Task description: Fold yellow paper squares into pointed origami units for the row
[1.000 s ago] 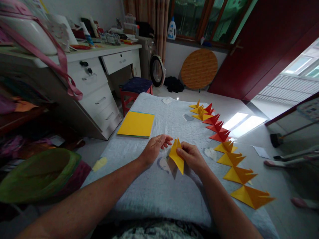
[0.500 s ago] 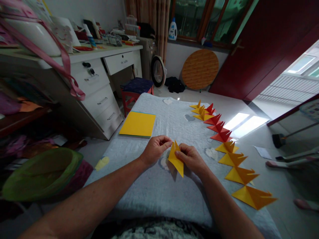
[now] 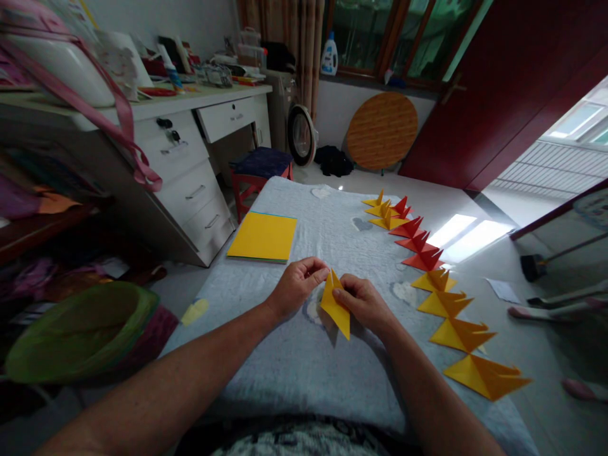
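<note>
A folded yellow origami paper (image 3: 336, 309) is held between my hands above the cloth-covered table (image 3: 285, 373). My right hand (image 3: 365, 301) grips its right side, thumb pressed on the face. At its upper tip, my left hand (image 3: 300, 285) is closed in a pinch on the paper's point. To the left lies a stack of square paper (image 3: 263, 236), yellow on top. Along the table's right side stands a row of folded paper cranes, with yellow cranes (image 3: 487, 377) nearest me, red cranes (image 3: 422, 258) beyond them and more yellow ones (image 3: 387, 220) at the far end.
A green-lined waste bin (image 3: 85, 329) stands left of the table. Beyond are a white desk (image 3: 183, 183) with drawers, a stool (image 3: 261, 164), a washing machine with its door (image 3: 302, 136) open, and a round wooden tabletop (image 3: 382, 131) leaning on the wall.
The two upper points of the folded paper, apart before, now appear closer together at the left fingertips. Both hands stay in nearly the same place.
</note>
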A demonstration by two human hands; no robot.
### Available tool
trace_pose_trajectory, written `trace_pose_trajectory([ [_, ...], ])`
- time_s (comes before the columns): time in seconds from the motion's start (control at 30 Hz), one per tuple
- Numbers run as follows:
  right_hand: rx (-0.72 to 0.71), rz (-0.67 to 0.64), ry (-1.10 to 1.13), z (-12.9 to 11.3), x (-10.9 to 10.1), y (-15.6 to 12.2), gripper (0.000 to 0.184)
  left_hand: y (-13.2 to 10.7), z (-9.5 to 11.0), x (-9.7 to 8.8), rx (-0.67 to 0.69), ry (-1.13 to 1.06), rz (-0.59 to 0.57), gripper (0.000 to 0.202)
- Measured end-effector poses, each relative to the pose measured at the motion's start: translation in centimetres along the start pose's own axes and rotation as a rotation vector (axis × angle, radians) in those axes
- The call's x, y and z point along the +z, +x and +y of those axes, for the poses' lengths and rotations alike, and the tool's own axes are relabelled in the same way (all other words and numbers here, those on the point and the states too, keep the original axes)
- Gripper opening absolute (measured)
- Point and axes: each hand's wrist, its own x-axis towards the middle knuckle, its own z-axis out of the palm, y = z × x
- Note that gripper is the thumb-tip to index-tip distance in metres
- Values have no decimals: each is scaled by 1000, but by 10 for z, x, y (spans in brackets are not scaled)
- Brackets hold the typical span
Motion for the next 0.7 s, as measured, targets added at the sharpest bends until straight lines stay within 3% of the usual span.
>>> trace_pose_trajectory([
  [0.4,-14,-9,-53,-4,-1,-1,26,1,1,1,-17,22,10,20],
  [0.7,-66,17,-105,-4,0,-2,17,-1,7,0,66,215,38,17],
])
